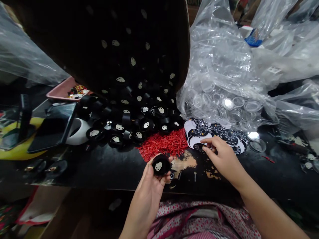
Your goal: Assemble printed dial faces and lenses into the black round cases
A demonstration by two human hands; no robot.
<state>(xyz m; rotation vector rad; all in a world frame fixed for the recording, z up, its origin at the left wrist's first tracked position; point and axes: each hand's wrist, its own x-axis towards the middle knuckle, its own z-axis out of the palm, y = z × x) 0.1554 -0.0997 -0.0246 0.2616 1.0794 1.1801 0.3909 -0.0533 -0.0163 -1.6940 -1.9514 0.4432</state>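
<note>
My left hand (149, 187) holds a round black case (161, 165) with a pale metal plate inside, its open side facing up, near the table's front edge. To the right, my right hand (219, 156) pinches the edge of a black dial disc (198, 147) at the front of a pile of printed dials (229, 136), some showing white backs. Between the hands and a little behind lies a heap of small red pieces (164, 144). Many more black cases (144, 124) are piled behind the red heap.
A large dark sack (124, 39) stands over the cases. Clear plastic bags (216, 49) with transparent round covers (234, 106) fill the back right. At left are a pink tray (59, 89), a phone-like dark slab (53, 127) and a white ring (79, 132).
</note>
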